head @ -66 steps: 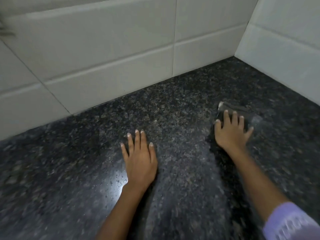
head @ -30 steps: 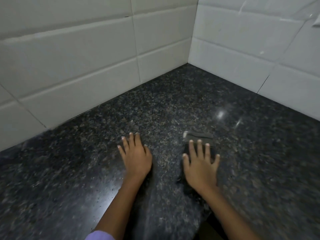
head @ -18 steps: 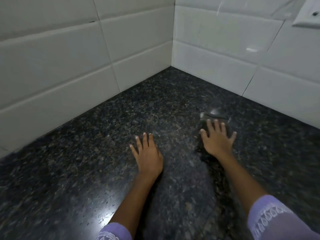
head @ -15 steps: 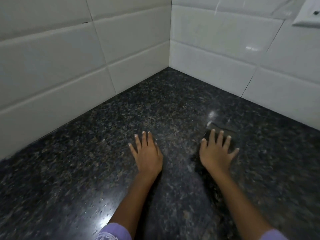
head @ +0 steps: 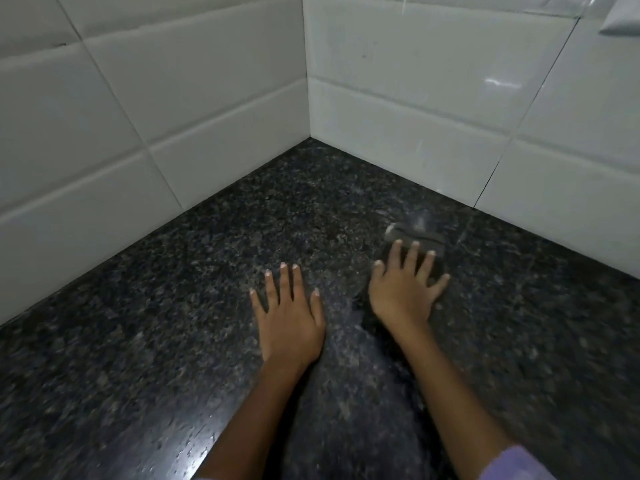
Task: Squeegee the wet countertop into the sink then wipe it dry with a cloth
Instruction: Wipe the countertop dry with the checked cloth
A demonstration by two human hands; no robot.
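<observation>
A dark speckled granite countertop [head: 173,323] fills the lower view and runs into a tiled corner. My right hand [head: 403,289] lies flat with spread fingers on a dark grey cloth [head: 420,235], pressing it to the counter right of centre; only the cloth's far edge shows beyond the fingertips. My left hand [head: 289,313] rests flat on the bare counter beside it, fingers straight, holding nothing. Small water droplets [head: 194,441] glint on the counter near the bottom edge. No squeegee or sink is in view.
White tiled walls [head: 173,98] meet at a corner [head: 308,133] behind the counter. A white fitting [head: 620,22] juts from the right wall at the top right. A lilac sleeve [head: 519,465] shows at my right forearm.
My right hand has slid the cloth back and forth over the counter, last moving slightly away from me. The left hand stayed planted. The view turned toward the corner.
</observation>
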